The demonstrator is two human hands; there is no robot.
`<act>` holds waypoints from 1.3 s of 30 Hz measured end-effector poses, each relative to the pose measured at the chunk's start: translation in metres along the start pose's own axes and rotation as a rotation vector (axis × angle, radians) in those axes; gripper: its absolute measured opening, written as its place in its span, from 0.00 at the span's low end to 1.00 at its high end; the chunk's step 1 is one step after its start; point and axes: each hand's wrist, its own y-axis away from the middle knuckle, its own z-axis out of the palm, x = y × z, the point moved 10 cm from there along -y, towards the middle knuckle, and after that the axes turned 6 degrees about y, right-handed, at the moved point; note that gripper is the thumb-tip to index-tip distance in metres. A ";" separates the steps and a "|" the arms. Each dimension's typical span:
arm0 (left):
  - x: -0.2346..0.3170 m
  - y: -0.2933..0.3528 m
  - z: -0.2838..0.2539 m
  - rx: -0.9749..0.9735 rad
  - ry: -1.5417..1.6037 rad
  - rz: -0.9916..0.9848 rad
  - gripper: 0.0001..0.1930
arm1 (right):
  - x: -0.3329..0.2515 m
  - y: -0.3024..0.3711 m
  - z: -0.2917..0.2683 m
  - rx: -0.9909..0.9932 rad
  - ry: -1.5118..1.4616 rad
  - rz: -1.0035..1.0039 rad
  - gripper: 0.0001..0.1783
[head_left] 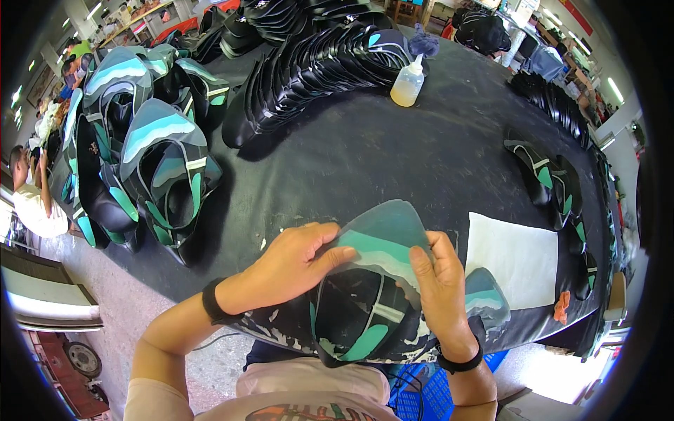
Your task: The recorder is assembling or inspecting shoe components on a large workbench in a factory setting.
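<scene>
Both hands hold up one shoe upper at the near edge of the table. Its rounded front panel (393, 235) is grey with teal and pale wavy bands. Below hangs its black body (351, 309) with a green patch and a short white strip. My left hand (302, 261) is closed on the panel's left edge, thumb on top. My right hand (442, 284) grips the right edge, thumb on the face and fingers curled behind. A loose banded panel (488, 300) lies beside my right wrist, next to a white sheet (512, 259).
Assembled banded uppers (165, 151) are heaped at the left. A curved row of nested black pieces (302, 88) runs along the back, beside a glue bottle (408, 83). More black-and-green pieces (554, 179) lie at the right edge, above an orange scrap (562, 307).
</scene>
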 end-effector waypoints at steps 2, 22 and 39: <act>-0.019 -0.009 -0.006 0.013 -0.121 -0.061 0.19 | 0.021 -0.011 0.008 -0.102 0.074 0.014 0.12; -0.066 -0.006 0.009 -0.141 -0.184 -0.250 0.16 | 0.065 -0.013 0.003 -0.220 0.549 0.209 0.11; -0.080 -0.010 0.009 -0.130 -0.221 -0.294 0.13 | 0.070 -0.023 0.008 -0.237 0.684 0.196 0.15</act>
